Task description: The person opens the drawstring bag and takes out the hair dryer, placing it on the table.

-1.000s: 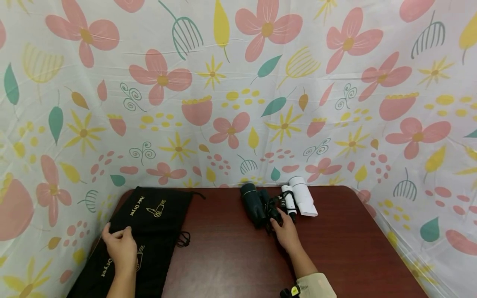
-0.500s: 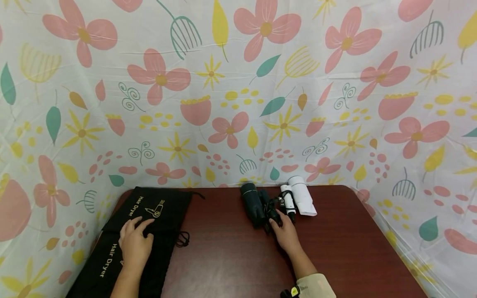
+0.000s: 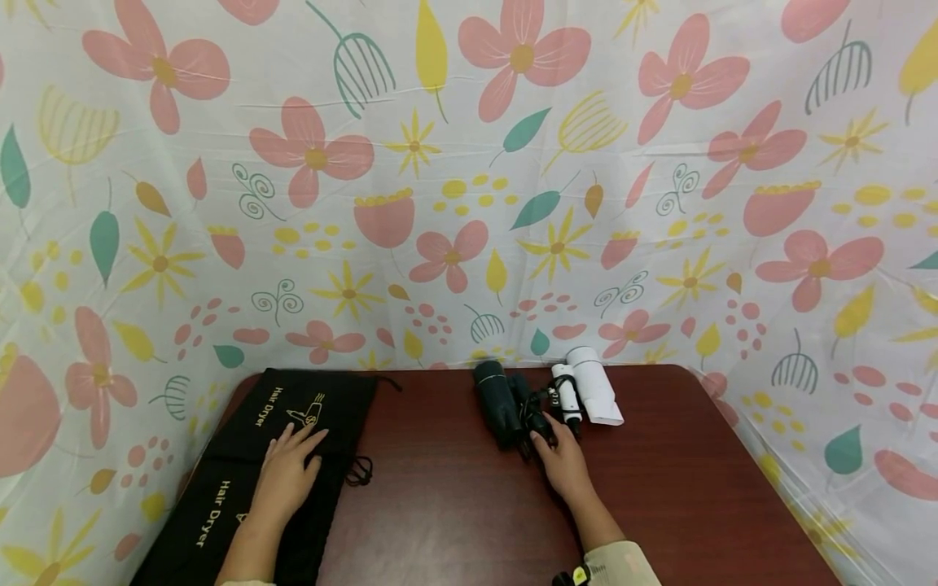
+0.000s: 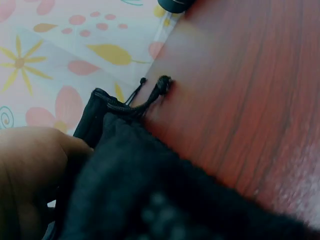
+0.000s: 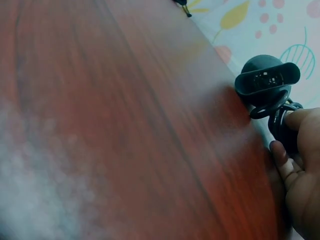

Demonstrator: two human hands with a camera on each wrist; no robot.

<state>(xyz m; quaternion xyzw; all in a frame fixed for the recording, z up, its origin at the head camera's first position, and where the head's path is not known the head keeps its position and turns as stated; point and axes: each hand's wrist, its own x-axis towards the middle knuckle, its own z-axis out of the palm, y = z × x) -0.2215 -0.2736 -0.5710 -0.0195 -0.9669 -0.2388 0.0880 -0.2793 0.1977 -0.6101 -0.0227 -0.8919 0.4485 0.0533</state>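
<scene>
Two black drawstring bags (image 3: 242,431) lettered "Hair Dryer" lie overlapping on the left of the table. My left hand (image 3: 287,476) lies over them with its fingers spread, fingertips at the gold dryer print. In the left wrist view, dark bag cloth (image 4: 150,185) rises beside the hand. At the back, a dark hair dryer (image 3: 500,403) with a flat nozzle (image 5: 267,80) rests on its side. My right hand (image 3: 563,462) holds its coiled black cord (image 5: 284,125) between thumb and fingers. Just right of it lies a white hair dryer (image 3: 595,387) with its handle wrapped in black cord.
The brown table (image 3: 440,505) ends at a floral cloth wall (image 3: 440,203) behind and at both sides. A bag's drawstring (image 3: 360,470) trails onto the table at the bags' right edge.
My left hand has moved right and slightly forward across the bags, its fingers now more spread. My right hand and both hair dryers have stayed in place.
</scene>
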